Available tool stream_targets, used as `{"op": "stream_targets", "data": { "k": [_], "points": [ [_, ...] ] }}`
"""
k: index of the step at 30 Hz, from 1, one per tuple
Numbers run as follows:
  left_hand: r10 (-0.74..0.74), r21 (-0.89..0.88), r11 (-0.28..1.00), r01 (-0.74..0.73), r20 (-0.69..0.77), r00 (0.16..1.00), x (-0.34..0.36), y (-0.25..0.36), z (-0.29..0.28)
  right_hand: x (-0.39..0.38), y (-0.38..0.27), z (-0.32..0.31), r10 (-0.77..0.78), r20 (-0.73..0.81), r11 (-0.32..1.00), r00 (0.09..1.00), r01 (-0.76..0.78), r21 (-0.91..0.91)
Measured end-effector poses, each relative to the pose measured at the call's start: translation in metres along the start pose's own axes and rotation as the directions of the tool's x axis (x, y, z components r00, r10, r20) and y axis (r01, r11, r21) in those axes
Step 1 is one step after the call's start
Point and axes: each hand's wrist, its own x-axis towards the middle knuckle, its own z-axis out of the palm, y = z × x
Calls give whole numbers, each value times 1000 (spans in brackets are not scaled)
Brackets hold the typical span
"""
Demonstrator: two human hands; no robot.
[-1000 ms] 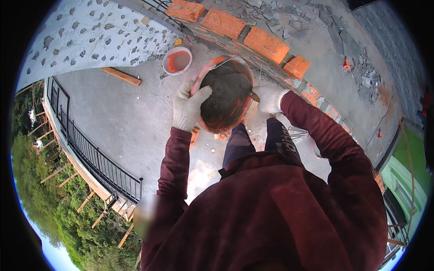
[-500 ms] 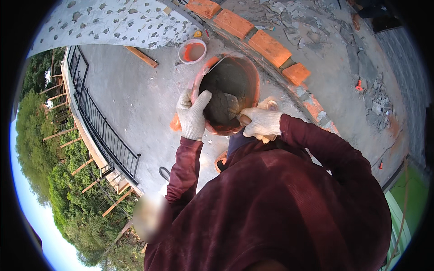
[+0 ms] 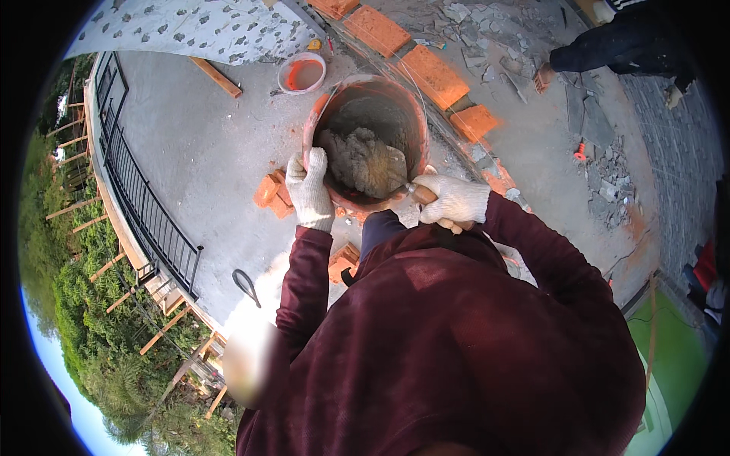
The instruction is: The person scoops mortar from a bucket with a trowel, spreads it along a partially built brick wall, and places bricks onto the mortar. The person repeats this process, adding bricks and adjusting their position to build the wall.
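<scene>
My left hand (image 3: 310, 196), in a white knit glove, is closed on the near left rim of a reddish bucket (image 3: 420, 121), thumb over the edge. Grey wet mortar (image 3: 351, 158) fills the bucket's lower part and smears its inner wall. In my right hand (image 3: 456, 201), also gloved, is a trowel (image 3: 423, 194), gripped by its wooden handle at the near right rim. The trowel's blade reaches into the bucket, with a lump of mortar heaped on and beside it, so most of the blade is covered.
Orange bricks (image 3: 433, 76) form a low row beyond the bucket, with a string along it. Loose bricks (image 3: 274, 193) lie left of the bucket. A white tub (image 3: 303, 74) stands behind. Broken slabs (image 3: 601, 114) litter the right. Another person (image 3: 623, 49) bends at the upper right. Black railing (image 3: 144, 197) borders the left.
The trowel has lifted and turned over mortar, which now stands in a rough heap. My left hand stays on the rim. Another person's arm and body have come further into view at upper right.
</scene>
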Motion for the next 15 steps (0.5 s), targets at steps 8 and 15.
{"op": "stream_targets", "data": {
  "k": [8,15],
  "points": [
    [-24,75,997,28,-46,999,28,-56,-33,-30,52,-33,-38,-217,980,975,78,181],
    [-55,223,970,97,-186,981,11,-81,-107,-72,81,-95,-99,-511,995,854,79,-62]
  ]
}}
